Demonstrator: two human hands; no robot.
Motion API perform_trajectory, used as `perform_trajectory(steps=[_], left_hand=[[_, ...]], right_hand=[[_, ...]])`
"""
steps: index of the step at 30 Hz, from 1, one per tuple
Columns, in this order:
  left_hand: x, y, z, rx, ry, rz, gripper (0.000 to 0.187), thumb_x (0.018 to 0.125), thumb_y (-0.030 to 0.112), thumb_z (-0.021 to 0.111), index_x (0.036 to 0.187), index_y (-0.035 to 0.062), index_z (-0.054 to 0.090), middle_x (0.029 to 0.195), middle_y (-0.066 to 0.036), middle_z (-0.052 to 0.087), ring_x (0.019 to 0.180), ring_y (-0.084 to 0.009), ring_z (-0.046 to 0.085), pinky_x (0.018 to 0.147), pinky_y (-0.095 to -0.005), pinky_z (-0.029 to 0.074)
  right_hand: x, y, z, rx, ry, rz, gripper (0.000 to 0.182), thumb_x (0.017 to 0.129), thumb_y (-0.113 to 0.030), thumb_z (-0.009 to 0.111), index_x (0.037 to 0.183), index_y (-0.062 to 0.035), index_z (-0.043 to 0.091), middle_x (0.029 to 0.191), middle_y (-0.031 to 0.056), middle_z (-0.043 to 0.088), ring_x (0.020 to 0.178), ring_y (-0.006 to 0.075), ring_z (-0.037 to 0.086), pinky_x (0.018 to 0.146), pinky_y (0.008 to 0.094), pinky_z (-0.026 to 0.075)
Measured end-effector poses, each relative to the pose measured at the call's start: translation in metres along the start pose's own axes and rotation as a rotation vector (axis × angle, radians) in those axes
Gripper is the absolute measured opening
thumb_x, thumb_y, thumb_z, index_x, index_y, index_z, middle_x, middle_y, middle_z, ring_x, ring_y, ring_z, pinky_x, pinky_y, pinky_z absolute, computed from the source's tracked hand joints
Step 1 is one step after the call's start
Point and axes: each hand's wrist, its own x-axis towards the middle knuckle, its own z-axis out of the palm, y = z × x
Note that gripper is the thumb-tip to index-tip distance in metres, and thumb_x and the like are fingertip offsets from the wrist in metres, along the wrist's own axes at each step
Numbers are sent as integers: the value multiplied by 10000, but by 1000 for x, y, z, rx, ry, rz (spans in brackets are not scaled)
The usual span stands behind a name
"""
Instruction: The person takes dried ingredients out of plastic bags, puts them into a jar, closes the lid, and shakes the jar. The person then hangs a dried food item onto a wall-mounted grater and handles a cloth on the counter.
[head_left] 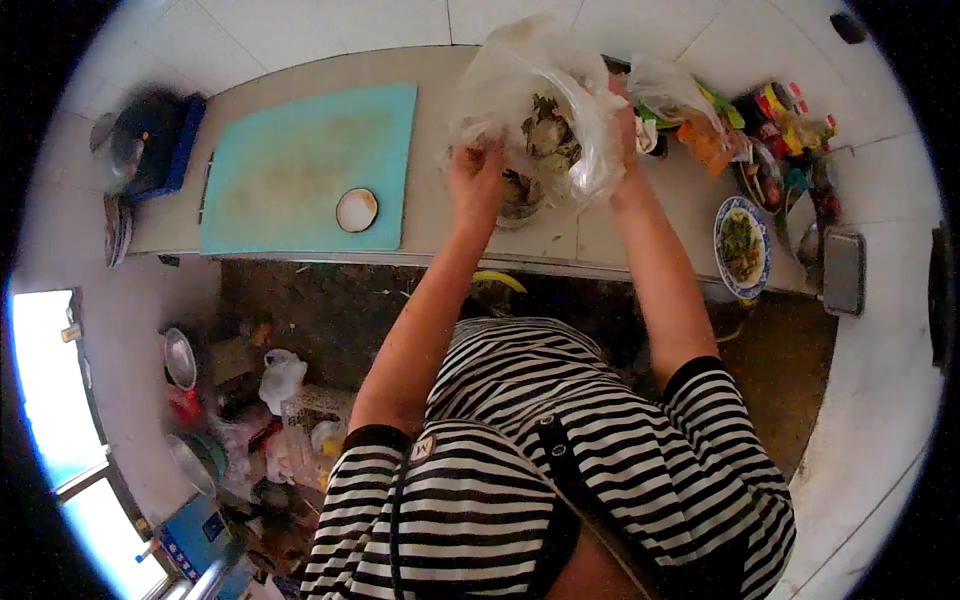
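Note:
A large clear plastic bag [530,60] is spread between my hands over the counter. My left hand [478,180] has its fingers closed on the bag's left side. On the other side, my right hand [622,135] grips the bunched plastic, its fingers partly hidden behind it. Dark, dried-looking leafy clumps [552,138] show inside the bag. Just beneath, close to my left hand, a clear container [520,214] near the counter's front edge has more of the dark leafy stuff in it.
A turquoise cutting board [300,160] bears a small white round lid [357,210] with a dark rim. To the right are a blue-and-white bowl [765,250] of greens, several bottles and packets [785,115], and a grey rectangular object [844,272]. A blue crate [180,150] stands far left.

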Motion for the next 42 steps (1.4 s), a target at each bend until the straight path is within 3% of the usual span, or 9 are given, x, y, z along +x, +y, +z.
perform_trajectory(steps=[3,5,13,18,19,24,28,33,42], left_hand=[[8,-16,0,37,10,95,197,878,131,618,1028,8,583,858,-56,637,772,-117,558,718,-274,444],[8,-17,1,17,-1,136,179,875,110,611,1018,5,584,859,-67,644,786,-117,566,723,-271,444],[18,-33,0,-52,-11,228,108,819,22,596,923,-8,588,839,-89,645,751,-140,561,692,-291,455],[21,-42,-2,97,-39,277,163,805,12,588,968,2,589,815,-99,634,730,-169,571,678,-302,456],[19,-37,-2,127,-46,303,176,805,9,583,981,6,588,814,-103,633,733,-176,578,677,-306,458],[25,-34,-10,143,-191,370,310,814,-13,549,1120,37,551,858,-119,643,801,-184,612,711,-314,477],[21,-18,-15,97,-327,251,449,817,-28,524,1257,50,487,1031,-95,643,963,-168,592,835,-293,454],[13,18,-21,-134,-434,-28,510,808,-8,499,1314,38,448,1205,-62,570,1124,-180,499,978,-285,356],[16,9,-14,210,-284,120,370,792,71,533,1156,5,552,1052,-89,641,972,-194,589,790,-323,483]], right_hand=[[-7,-35,19,-284,13,-30,290,944,-184,459,1187,-58,556,1103,47,600,973,137,584,816,291,494],[-2,-32,7,430,-250,59,316,939,-212,462,1178,-29,556,1116,47,594,995,144,576,856,288,477],[8,-13,-3,-436,-154,-368,364,918,-194,461,1227,-22,547,1231,87,517,1106,188,530,936,314,442],[-3,-29,18,-357,-67,-349,373,888,-194,526,1228,-40,528,1245,101,501,1149,216,496,977,344,408],[-4,-33,20,-682,-23,-607,309,871,-161,546,1159,-56,580,1168,101,562,1062,227,555,916,342,452],[-1,-28,26,32,-18,-333,318,769,-78,611,1084,-101,647,1090,117,626,963,242,617,830,324,505],[20,-13,1,-1084,78,-972,309,789,-134,626,1096,-100,643,1085,123,627,940,238,620,798,313,511],[6,-39,36,-346,159,-195,319,775,-214,686,1047,-53,642,982,124,656,874,254,636,770,337,514],[7,-16,12,-604,-21,-626,341,861,-200,619,1142,-13,572,1063,69,617,929,178,599,798,303,512]])
